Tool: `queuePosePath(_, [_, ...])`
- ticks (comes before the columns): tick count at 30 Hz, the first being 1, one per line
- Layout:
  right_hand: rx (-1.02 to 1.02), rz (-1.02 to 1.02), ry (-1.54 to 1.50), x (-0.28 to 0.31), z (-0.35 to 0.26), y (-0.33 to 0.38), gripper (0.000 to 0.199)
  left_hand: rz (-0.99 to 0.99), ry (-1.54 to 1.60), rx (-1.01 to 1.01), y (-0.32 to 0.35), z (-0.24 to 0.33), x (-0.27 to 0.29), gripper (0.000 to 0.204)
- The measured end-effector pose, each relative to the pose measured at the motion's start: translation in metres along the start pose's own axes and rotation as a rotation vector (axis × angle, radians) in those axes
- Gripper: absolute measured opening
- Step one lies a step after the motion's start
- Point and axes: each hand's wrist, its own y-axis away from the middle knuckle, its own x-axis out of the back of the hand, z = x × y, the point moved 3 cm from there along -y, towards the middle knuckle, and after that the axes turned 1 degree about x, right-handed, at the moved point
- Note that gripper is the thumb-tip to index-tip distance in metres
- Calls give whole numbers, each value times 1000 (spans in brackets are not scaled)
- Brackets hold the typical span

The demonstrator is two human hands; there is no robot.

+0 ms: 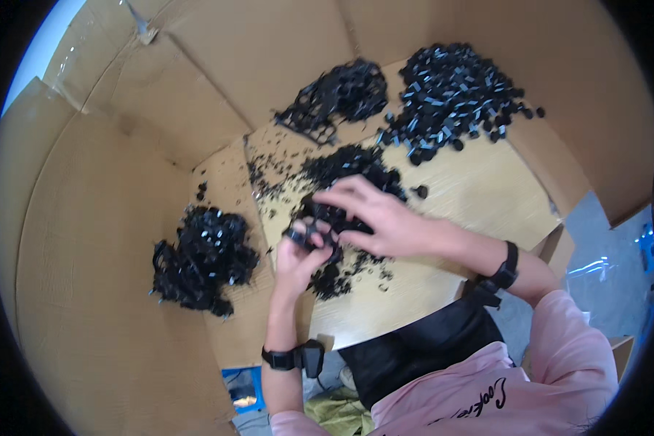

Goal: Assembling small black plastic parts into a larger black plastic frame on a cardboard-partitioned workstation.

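My left hand (296,260) is closed, its fingers curled around a black plastic or rubber piece (298,234). From the right, my right hand (389,220) bends over the same spot, thumb and fingers around dark material in front of the left hand. Where one black part ends and another begins is hard to make out between the hands. Just beyond them lies a heap of small black pieces (352,163). More black bits (332,283) are scattered below the hands on the pale yellow board (458,218).
Tall cardboard walls (102,240) surround the board. A pile of black strips (207,254) sits at left, tangled perforated black webbing (341,94) at the back, and a big pile of small black discs (450,94) at back right. Tiny scraps (269,163) lie at back left.
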Motion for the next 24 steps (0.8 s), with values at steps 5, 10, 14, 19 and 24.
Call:
queuePosePath(5, [-16,-108,-45,-4,-14,-18,22,-123,-74,-85,12,5,14,18])
queuePosePath(10, [-68,4,102,30,-7,-52,8,-63,43,-39,-2,9,12,41])
queuePosePath(14, [-297,307,128,56,50,-110,22,116,136,-214,2,21,31,62])
queuePosePath(19, [-246,341,385,79,24,-109,63,199,-237,-210,-2,7,44,34])
queuePosePath(24, [272,116,483,44,-134,-53,12,-19,-575,-3,4,0,36,12])
